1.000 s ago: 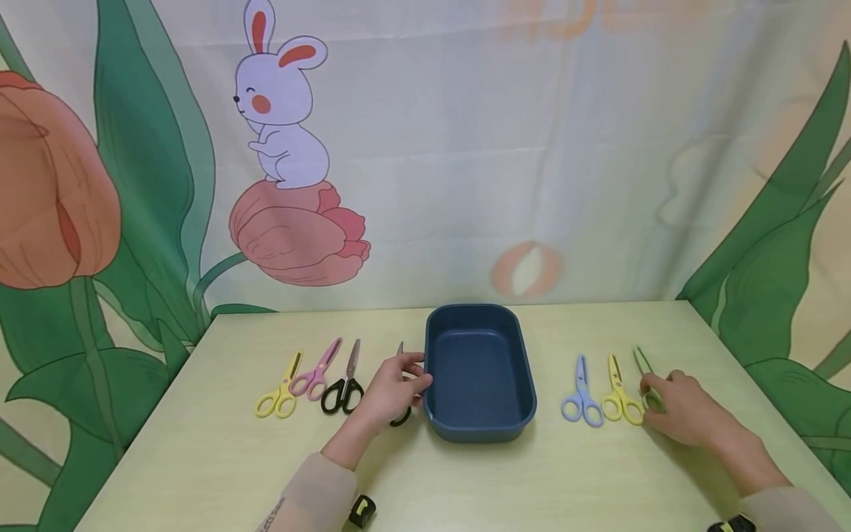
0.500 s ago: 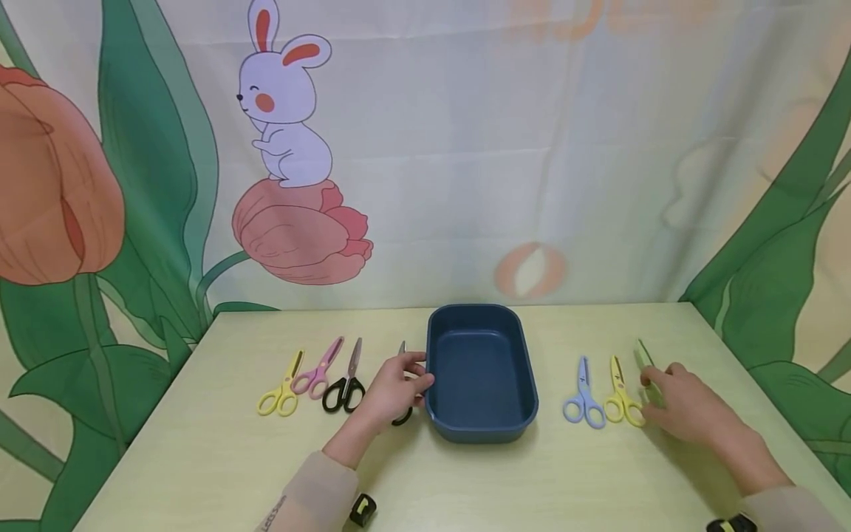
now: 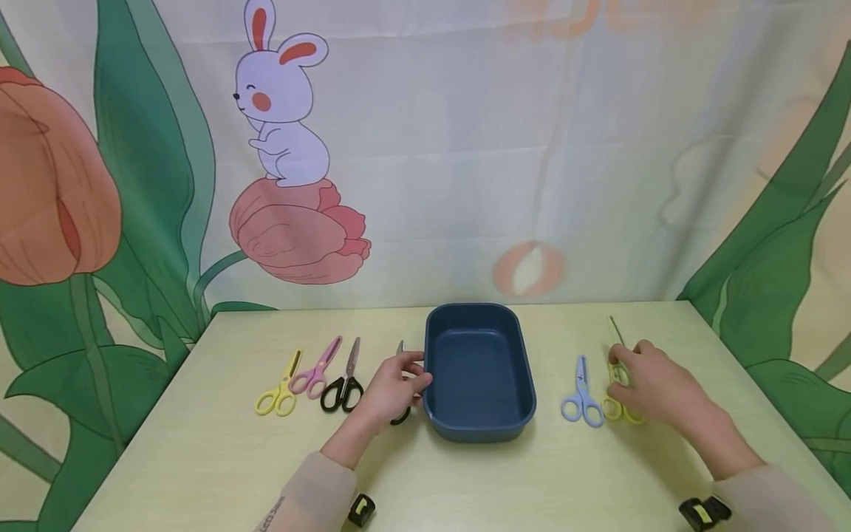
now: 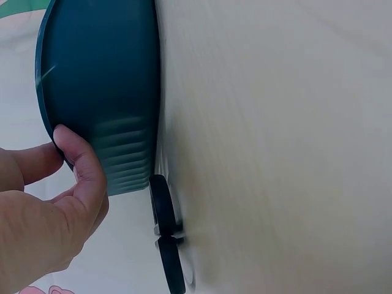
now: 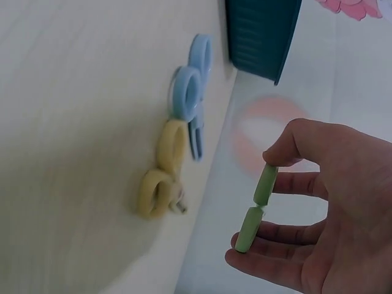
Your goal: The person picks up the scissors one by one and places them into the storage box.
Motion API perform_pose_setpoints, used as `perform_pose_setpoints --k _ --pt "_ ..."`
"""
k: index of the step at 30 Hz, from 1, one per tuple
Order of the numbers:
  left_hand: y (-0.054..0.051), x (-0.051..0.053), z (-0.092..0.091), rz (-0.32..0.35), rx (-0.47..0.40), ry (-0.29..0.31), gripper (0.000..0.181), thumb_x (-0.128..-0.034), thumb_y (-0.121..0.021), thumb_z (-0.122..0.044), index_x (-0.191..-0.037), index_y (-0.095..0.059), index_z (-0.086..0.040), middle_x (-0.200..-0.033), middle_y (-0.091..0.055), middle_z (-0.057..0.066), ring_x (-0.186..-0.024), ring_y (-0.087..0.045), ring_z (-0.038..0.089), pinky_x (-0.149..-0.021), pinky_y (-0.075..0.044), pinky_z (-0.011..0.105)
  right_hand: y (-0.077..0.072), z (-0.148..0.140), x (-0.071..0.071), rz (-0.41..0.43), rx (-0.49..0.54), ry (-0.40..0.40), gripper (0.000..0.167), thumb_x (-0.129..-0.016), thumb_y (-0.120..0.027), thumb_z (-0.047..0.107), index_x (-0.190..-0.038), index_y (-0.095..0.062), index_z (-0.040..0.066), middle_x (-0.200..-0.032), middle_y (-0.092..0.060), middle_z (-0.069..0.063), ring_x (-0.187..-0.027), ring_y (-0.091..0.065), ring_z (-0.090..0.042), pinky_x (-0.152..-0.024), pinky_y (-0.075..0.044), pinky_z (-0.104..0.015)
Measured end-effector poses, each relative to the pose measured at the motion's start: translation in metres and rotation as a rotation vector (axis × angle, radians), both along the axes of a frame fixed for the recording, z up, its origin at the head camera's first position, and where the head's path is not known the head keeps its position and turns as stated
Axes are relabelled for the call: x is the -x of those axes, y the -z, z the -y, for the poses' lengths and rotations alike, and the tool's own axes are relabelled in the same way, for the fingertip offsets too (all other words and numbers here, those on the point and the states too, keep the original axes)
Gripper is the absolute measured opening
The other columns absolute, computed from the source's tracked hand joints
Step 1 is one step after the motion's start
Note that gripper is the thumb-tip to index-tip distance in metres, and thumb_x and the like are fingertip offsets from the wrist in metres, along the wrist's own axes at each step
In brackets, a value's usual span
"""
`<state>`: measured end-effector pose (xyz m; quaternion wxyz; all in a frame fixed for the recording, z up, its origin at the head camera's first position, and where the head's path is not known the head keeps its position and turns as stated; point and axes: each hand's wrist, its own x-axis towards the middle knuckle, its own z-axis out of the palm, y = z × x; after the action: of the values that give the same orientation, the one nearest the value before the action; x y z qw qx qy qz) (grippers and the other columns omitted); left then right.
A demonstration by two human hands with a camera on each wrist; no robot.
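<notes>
green scissors up in a pinch, blue tray steadied on the other side

i have the right hand (image 3: 654, 384) pinching the green scissors (image 5: 249, 229) by the handles, fingertips pressing at both ends of the pair. they're in the air, off the table (image 3: 266, 473), and in the head view they lie over the yellow scissors (image 5: 164, 147), blades pointing away from the person. it looks like a light hold, so i'd carry this slowly, keep the pressure even so the loops don't twist, and lift a bit more before going sideways.

the left hand (image 4: 55, 214) grips the blue tray (image 3: 480, 434) by its left rim. i'd leave that as a brace, firm enough that a nudge won't slide the tray, but not tipping it.

further out, anything i move leftward from the right hand passes the yellow scissors and then the blue scissors (image 3: 581, 391), which lie between it and the tray. low handles could snag on either, i reckon, and the tray wall also has to be cleared.

on the other side, second black scissors (image 4: 162, 205) lie just under the left hand, mostly hidden in the head view, so that wrist shouldn't drop. beyond them are the black scissors (image 3: 346, 380), pink scissors (image 3: 322, 367) and second yellow scissors (image 3: 286, 386).
</notes>
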<state>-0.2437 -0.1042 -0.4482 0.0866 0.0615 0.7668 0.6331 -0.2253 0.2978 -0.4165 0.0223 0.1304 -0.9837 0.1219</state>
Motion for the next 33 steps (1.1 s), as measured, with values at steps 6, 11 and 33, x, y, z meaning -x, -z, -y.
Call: perform_pose_setpoints --k 6,11,33 --pt "-0.002 -0.002 0.000 -0.004 -0.005 -0.004 0.045 -0.1031 -0.057 0.003 -0.145 -0.046 0.011 -0.108 -0.052 0.017 -0.076 -0.053 0.019 -0.062 -0.052 0.030 -0.008 0.023 0.002 -0.017 -0.013 -0.004 0.037 -0.089 -0.070 0.021 -0.121 -0.061 0.004 -0.099 -0.054 -0.021 -0.075 -0.052 -0.027 -0.052 -0.044 -0.038" --pt "-0.001 -0.002 -0.002 -0.011 0.003 -0.006 0.045 -0.1035 -0.057 0.002 -0.146 -0.045 0.011 -0.107 -0.051 0.016 -0.074 -0.051 0.019 -0.060 -0.051 0.030 -0.012 0.038 0.002 -0.054 -0.009 -0.016 0.035 -0.090 -0.070 0.022 -0.121 -0.061 0.006 -0.099 -0.053 -0.018 -0.075 -0.051 -0.026 -0.050 -0.044 -0.037" --pt "-0.002 0.004 -0.001 0.030 0.016 -0.002 0.045 -0.1028 -0.057 0.004 -0.146 -0.045 0.009 -0.106 -0.051 0.016 -0.068 -0.056 0.019 -0.066 -0.058 0.039 -0.028 0.122 0.005 -0.137 -0.032 -0.126 0.026 -0.087 -0.066 0.020 -0.112 -0.063 0.011 -0.097 -0.052 -0.012 -0.079 -0.048 -0.025 -0.050 -0.042 -0.035"
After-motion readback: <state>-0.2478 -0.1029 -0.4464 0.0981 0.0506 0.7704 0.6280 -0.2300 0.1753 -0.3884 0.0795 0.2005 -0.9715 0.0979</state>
